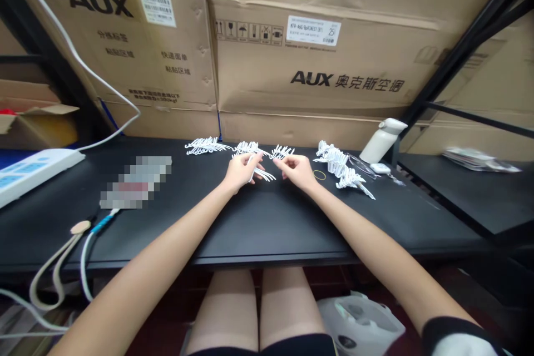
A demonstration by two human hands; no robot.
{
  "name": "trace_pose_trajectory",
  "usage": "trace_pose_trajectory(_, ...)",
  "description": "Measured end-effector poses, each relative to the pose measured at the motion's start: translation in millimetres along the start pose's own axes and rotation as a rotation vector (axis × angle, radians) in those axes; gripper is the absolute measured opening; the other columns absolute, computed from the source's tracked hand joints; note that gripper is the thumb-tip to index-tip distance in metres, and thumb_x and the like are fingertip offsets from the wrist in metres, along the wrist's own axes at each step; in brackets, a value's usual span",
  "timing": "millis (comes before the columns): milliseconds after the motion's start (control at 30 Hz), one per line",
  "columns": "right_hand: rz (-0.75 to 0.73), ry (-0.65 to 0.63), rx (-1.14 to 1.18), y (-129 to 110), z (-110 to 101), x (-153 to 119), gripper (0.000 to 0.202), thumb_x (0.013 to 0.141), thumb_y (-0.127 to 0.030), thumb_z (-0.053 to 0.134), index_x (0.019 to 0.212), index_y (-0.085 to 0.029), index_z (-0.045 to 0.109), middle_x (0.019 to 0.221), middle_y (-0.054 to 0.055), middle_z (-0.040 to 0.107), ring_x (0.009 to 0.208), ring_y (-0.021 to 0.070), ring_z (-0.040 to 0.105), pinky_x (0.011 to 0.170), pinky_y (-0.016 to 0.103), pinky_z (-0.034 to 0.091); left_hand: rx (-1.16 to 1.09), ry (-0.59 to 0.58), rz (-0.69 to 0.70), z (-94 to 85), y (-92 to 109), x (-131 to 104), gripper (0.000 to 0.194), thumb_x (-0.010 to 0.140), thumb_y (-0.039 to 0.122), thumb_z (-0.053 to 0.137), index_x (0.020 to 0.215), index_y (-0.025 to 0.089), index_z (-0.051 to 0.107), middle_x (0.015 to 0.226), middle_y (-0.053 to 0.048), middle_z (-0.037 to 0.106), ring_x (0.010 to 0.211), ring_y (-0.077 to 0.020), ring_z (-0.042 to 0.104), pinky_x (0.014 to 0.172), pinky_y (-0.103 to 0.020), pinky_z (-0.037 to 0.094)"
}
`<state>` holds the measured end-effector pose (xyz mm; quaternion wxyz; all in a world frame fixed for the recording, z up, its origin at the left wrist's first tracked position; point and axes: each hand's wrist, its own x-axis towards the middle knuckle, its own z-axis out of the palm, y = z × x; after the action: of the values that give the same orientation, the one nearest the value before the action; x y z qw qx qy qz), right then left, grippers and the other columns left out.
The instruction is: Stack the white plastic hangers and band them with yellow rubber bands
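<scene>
My left hand (pixel 244 171) is closed around several thin white strands (pixel 265 176), whose loose ends fan out to the right. Just across from it, my right hand (pixel 297 171) has its thumb and forefinger pinched together; whatever may be between them is too small to make out. Behind the hands lie small piles of thin white pieces with hooked ends: a left pile (pixel 204 146), a middle pile (pixel 247 148) partly covered by my left hand, and a right pile (pixel 283 152) by my right fingertips. A longer heap of white bundles (pixel 337 163) lies right of my right hand.
A yellow rubber band (pixel 319 175) lies on the black table (pixel 275 228). At the right stand a white bottle (pixel 381 140) and a small white case (pixel 380 168). Left are a power strip (pixel 37 169) and a blurred-out device (pixel 137 182) on a cable. Large cardboard boxes (pixel 308 100) form the back.
</scene>
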<state>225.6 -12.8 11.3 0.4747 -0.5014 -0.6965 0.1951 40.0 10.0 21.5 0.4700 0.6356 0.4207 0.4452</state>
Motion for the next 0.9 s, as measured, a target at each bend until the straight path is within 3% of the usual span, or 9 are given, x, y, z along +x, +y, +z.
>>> trace_pose_trajectory(67,-0.036,0.207,-0.17,21,-13,8,0.031,0.083,-0.043,0.054,0.07,-0.016,0.061,0.065,0.005,0.063,0.061,0.017,0.059,0.062,0.028,0.047,0.013,0.036,-0.024,-1.4,-1,1,0.044,0.077,0.057,0.057,0.082,0.013,0.061,0.07,-0.007,0.067,0.049,-0.0164,0.063,0.035,-0.02,0.043)
trace_pose_trajectory(100,-0.043,0.237,-0.261,32,-20,12,0.024,0.083,-0.037,0.054,0.076,-0.015,0.063,0.073,0.007,0.066,0.068,0.0186,0.061,0.068,0.03,0.048,0.017,0.044,-0.03,-1.8,-2,1,0.044,0.076,0.057,0.057,0.082,0.013,0.061,0.069,-0.007,0.067,0.049,-0.0163,0.062,0.035,-0.02,0.043)
trace_pose_trajectory(167,-0.048,0.221,-0.44,52,-31,18,0.019,0.081,-0.026,0.055,0.09,-0.013,0.065,0.09,0.011,0.067,0.083,0.0219,0.062,0.079,0.033,0.048,0.016,0.043,-0.038,-1.9,-3,2,0.045,0.076,0.058,0.057,0.081,0.013,0.061,0.069,-0.008,0.067,0.049,-0.0161,0.062,0.035,-0.02,0.042)
trace_pose_trajectory(233,-0.068,0.127,-0.552,68,-37,21,0.028,0.082,-0.019,0.052,0.106,-0.011,0.063,0.106,0.014,0.065,0.098,0.0245,0.06,0.09,0.037,0.044,0.015,0.032,-0.044,-1.3,-3,1,0.046,0.076,0.059,0.057,0.082,0.013,0.061,0.07,-0.008,0.068,0.049,-0.0158,0.062,0.035,-0.02,0.042)
trace_pose_trajectory(300,-0.071,0.036,-0.605,76,-37,22,0.032,0.081,-0.013,0.05,0.111,-0.012,0.062,0.112,0.013,0.064,0.104,0.025,0.058,0.094,0.038,0.042,0.015,0.025,-0.047,-0.7,-3,1,0.046,0.076,0.058,0.057,0.083,0.013,0.062,0.072,-0.009,0.068,0.05,-0.0155,0.063,0.036,-0.019,0.042)
trace_pose_trajectory(400,0.004,0.019,-0.58,80,-33,24,0.028,0.079,-0.009,0.051,0.1,-0.016,0.067,0.101,0.011,0.069,0.096,0.0234,0.063,0.089,0.037,0.046,0.014,0.022,-0.04,-0.1,-3,0,0.046,0.076,0.058,0.057,0.083,0.013,0.062,0.071,-0.009,0.068,0.049,-0.0153,0.062,0.035,-0.019,0.042)
trace_pose_trajectory(600,0.149,0.157,-0.453,84,-37,27,0.018,0.071,-0.008,0.055,0.084,-0.01,0.067,0.078,0.01,0.07,0.074,0.0193,0.067,0.076,0.031,0.051,0.054,-0.011,-0.02,1.5,-5,0,0.044,0.076,0.058,0.057,0.079,0.014,0.062,0.069,-0.008,0.068,0.049,-0.0162,0.063,0.034,-0.02,0.042)
trace_pose_trajectory(767,0.276,0.129,-0.458,79,-44,27,0.018,0.069,-0.01,0.058,0.083,-0.011,0.069,0.078,0.009,0.071,0.073,0.018,0.067,0.072,0.027,0.052,0.058,-0.01,-0.012,1.2,-7,1,0.045,0.076,0.058,0.057,0.08,0.014,0.062,0.07,-0.008,0.068,0.05,-0.0171,0.063,0.034,-0.021,0.043)
trace_pose_trajectory(900,0.294,0.077,-0.525,74,-49,27,0.018,0.07,-0.006,0.056,0.079,-0.013,0.07,0.079,0.01,0.071,0.075,0.0203,0.067,0.073,0.03,0.051,0.06,-0.012,-0.005,0.6,-7,1,0.047,0.076,0.059,0.056,0.08,0.013,0.062,0.07,-0.009,0.068,0.049,-0.0166,0.063,0.034,-0.02,0.043)
